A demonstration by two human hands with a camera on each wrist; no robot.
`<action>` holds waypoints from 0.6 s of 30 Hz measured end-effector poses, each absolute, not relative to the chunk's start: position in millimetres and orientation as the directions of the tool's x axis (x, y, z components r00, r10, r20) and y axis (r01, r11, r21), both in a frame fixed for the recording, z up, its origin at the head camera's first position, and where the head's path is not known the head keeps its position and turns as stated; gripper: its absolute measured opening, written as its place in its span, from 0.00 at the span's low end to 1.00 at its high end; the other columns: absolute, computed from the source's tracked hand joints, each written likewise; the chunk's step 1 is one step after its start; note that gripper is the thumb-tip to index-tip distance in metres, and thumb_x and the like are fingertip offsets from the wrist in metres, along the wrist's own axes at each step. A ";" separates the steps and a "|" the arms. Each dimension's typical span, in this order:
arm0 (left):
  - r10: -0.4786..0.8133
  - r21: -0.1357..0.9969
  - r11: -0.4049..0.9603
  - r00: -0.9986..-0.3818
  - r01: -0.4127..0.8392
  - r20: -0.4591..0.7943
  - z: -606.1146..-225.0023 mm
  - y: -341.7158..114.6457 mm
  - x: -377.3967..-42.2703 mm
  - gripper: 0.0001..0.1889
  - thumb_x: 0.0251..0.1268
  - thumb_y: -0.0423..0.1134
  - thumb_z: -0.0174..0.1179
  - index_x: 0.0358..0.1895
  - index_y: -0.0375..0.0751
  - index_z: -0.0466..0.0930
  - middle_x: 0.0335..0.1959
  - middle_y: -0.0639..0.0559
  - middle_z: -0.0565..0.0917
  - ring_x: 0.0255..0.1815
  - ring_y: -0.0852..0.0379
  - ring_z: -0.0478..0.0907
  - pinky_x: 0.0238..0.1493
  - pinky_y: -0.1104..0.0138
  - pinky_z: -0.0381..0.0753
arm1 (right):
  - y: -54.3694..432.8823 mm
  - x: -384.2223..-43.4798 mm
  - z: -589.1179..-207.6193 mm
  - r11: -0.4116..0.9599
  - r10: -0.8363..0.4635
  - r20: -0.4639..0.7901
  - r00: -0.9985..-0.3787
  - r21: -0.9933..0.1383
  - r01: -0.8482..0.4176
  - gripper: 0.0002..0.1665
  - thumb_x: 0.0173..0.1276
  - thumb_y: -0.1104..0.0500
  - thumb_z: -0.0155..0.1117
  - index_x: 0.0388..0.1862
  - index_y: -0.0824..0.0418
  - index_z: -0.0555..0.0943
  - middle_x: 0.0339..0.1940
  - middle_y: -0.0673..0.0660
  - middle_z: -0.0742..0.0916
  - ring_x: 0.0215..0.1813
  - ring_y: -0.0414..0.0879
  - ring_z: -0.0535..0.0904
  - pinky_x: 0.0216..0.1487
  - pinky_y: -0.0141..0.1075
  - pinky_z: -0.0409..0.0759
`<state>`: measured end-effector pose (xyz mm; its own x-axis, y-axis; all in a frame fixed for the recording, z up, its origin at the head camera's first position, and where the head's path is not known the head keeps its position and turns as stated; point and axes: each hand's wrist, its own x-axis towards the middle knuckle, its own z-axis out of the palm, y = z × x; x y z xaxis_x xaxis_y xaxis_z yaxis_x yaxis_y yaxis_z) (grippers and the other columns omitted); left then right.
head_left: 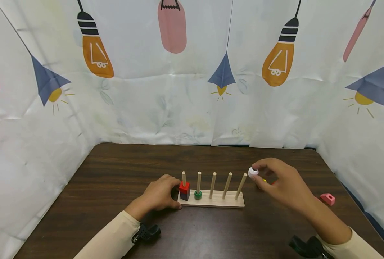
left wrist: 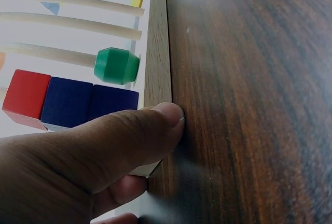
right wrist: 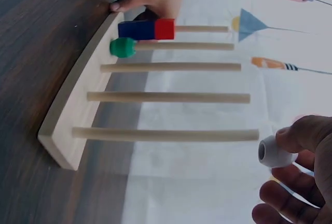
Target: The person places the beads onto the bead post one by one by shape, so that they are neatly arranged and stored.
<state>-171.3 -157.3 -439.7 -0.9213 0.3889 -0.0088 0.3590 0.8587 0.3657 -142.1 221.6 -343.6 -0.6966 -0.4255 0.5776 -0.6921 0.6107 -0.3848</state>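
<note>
A wooden peg board (head_left: 217, 203) with several upright pegs stands on the table. My left hand (head_left: 161, 193) grips its left end, the thumb along the front edge. On the leftmost peg, a red cube (head_left: 184, 187) tops two dark blue cubes (left wrist: 72, 101). The second peg carries a green faceted bead (head_left: 198, 195) at its foot; the other pegs are bare. Between thumb and fingertips, my right hand (head_left: 285, 183) pinches a white bead (head_left: 253, 172). In the right wrist view, the bead is right at the tip of the rightmost peg (right wrist: 171, 135), its hole facing the peg.
A pinkish-red block (head_left: 328, 198) with a hole lies on the table (head_left: 120, 165) to the right. Small yellow (head_left: 264, 181) and red pieces are partly hidden behind my right hand. A printed white curtain (head_left: 192, 108) surrounds the table's back and sides.
</note>
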 end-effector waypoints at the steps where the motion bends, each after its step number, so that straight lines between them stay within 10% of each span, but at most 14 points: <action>1: 0.388 0.365 0.859 -0.922 0.358 -0.010 -439.8 -157.3 -171.4 0.34 0.38 0.51 0.85 0.54 0.48 0.84 0.50 0.54 0.83 0.56 0.52 0.76 0.47 0.45 0.79 | 220.4 -142.6 -343.1 0.611 -0.425 0.581 -0.694 -0.382 -0.693 0.23 0.56 0.68 0.80 0.47 0.53 0.83 0.43 0.41 0.85 0.37 0.36 0.82 0.38 0.25 0.78; 18: 0.389 0.366 0.859 -0.921 0.359 -0.009 -439.9 -157.8 -172.0 0.36 0.38 0.51 0.85 0.56 0.48 0.84 0.51 0.54 0.83 0.56 0.52 0.76 0.47 0.46 0.79 | 191.5 -146.6 -344.5 0.603 -0.394 0.606 -0.691 -0.396 -0.692 0.21 0.56 0.68 0.80 0.47 0.55 0.84 0.42 0.45 0.87 0.36 0.41 0.83 0.38 0.38 0.83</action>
